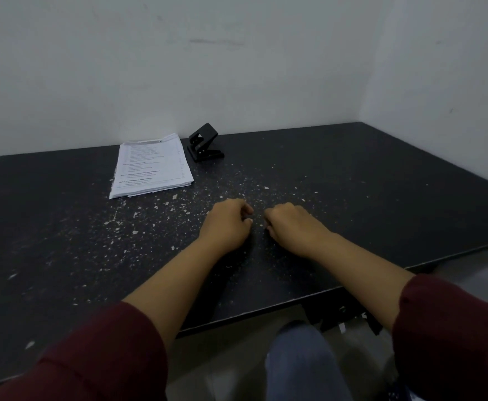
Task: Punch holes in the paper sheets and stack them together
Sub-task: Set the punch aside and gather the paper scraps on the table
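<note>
- Hands are resting on the dark speckled table [352, 175]: we are keeping our left hand [226, 224] and right hand [290, 227] loosely curled, knuckles nearly touching, gripping nothing.
- We are seeing bare tabletop stretching wide beyond and to the right of our right hand; the table's near edge is running under our forearms, walls closing its far side.
- Paper stack [153, 166] is lying flat, ahead-left of our left hand, long axis pointing away from us, tilted slightly rightward.
- Hole punch [203, 143] is sitting just beside the stack's far right corner, lever raised.
</note>
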